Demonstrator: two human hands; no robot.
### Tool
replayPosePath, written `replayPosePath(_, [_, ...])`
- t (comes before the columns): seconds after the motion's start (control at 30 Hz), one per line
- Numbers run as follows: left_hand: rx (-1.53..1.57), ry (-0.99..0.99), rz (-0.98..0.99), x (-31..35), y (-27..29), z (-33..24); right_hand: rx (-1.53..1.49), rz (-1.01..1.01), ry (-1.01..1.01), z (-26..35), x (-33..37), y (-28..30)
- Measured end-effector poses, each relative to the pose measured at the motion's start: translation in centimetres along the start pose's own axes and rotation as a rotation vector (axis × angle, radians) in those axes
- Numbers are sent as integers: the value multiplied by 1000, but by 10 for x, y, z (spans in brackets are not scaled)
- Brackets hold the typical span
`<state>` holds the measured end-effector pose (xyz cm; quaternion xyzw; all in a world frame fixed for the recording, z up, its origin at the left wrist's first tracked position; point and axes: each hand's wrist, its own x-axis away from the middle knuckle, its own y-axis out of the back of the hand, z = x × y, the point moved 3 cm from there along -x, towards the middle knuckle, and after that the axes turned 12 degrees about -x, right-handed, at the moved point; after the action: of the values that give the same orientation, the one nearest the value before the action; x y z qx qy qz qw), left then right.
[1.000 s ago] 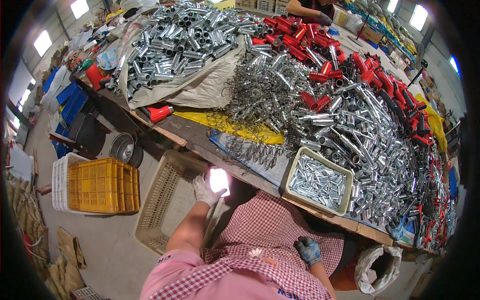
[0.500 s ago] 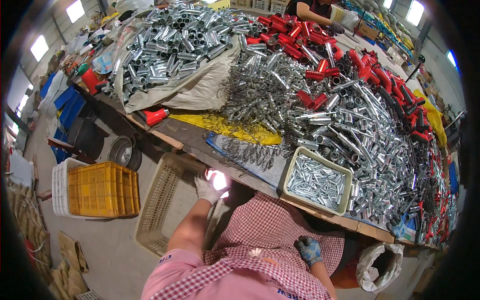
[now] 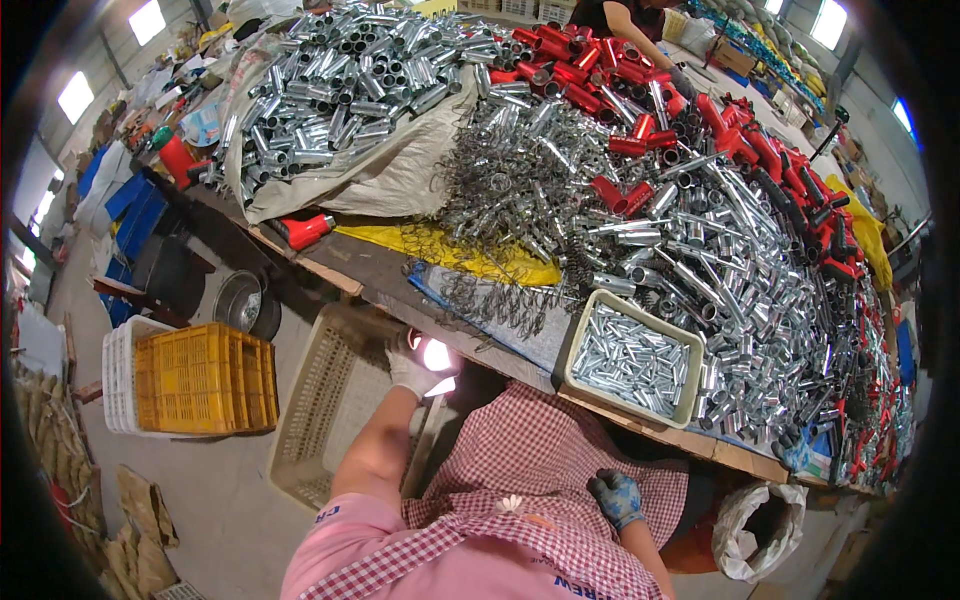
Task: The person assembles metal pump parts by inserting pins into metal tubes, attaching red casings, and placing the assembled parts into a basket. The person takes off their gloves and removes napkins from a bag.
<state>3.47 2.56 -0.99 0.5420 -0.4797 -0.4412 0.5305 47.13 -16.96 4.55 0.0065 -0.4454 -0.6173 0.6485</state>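
Observation:
In a pale glove, my left hand (image 3: 408, 368) is over the right rim of a beige plastic crate (image 3: 300, 420), under the table's front edge. Its fingers close round a small thing (image 3: 436, 355) with a red end, whose white glare hides its shape. My right hand (image 3: 617, 498), in a blue-patterned glove with dark fingers, rests against my checked apron (image 3: 545, 440); its fingers are curled in and nothing shows in them. Between the hands, at the table edge, stands a cream tray (image 3: 573, 378) of short metal pins (image 3: 635, 360).
Metal tubes (image 3: 360, 90), thin wire springs (image 3: 490, 190) and red tool parts (image 3: 590, 70) are heaped across the table. Yellow crates (image 3: 205, 380) stand at the left. An open white sack (image 3: 735, 570) is at the lower right. Across the table, a person's arm (image 3: 640, 35) reaches toward the red parts.
My left hand and the glaring thing have shifted only slightly. My right hand stays put. Across the table, the other person's hand has moved down toward the red parts.

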Motion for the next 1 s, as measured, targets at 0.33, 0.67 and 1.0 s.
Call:
replayPosePath(0.33, [83,13,12,21,2,34,-11,23,-49,4,1,1])
replayPosePath(0.67, [-31,-27,125,20,15,20,-27,28,-53,7,2,1])
replayPosePath(1.0, [-43,-21,303,12,-2,14,-6,-8,14,-9,-6,-3])
